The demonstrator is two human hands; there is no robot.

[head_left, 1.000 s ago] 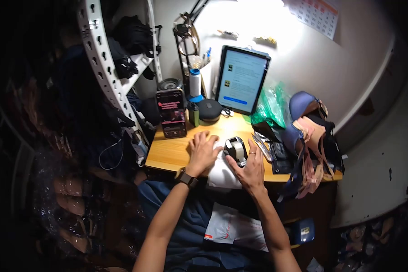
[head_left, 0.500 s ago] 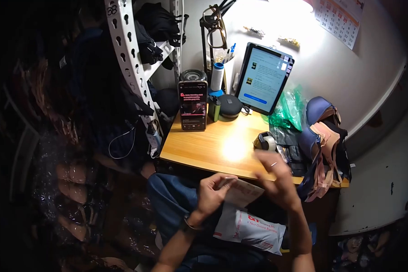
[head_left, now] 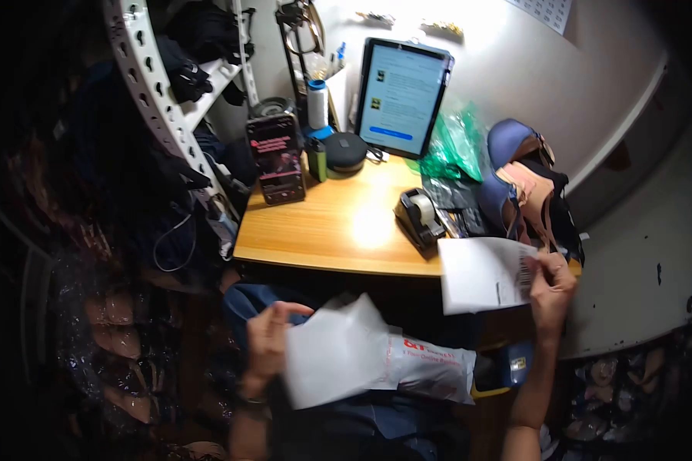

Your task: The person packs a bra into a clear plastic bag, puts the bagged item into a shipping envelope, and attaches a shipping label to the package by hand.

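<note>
My right hand (head_left: pixel 552 288) pinches the right end of a white paper label (head_left: pixel 480 275) with a barcode, held over the desk's front edge. Over my lap, my left hand (head_left: pixel 267 342) has its fingers closed on a blank white sheet (head_left: pixel 334 357), which is smeared by motion. Partly covered by that sheet, a white plastic mailer bag (head_left: pixel 430 373) with red print lies across my lap. Just beyond the label, a black tape dispenser (head_left: pixel 420 219) with a roll of tape stands on the desk.
On the wooden desk (head_left: pixel 331 238) stand a phone (head_left: pixel 277 161), a tablet (head_left: pixel 404 96) and a round black case (head_left: pixel 344 152). A green plastic bag (head_left: pixel 455 146) and several bras (head_left: pixel 519 188) lie at the right. A white metal shelf post (head_left: pixel 158 100) rises at the left.
My hands have moved apart from a folded paper; each now holds a separate sheet. The right hand went right, the left hand left. The whole view has shifted.
</note>
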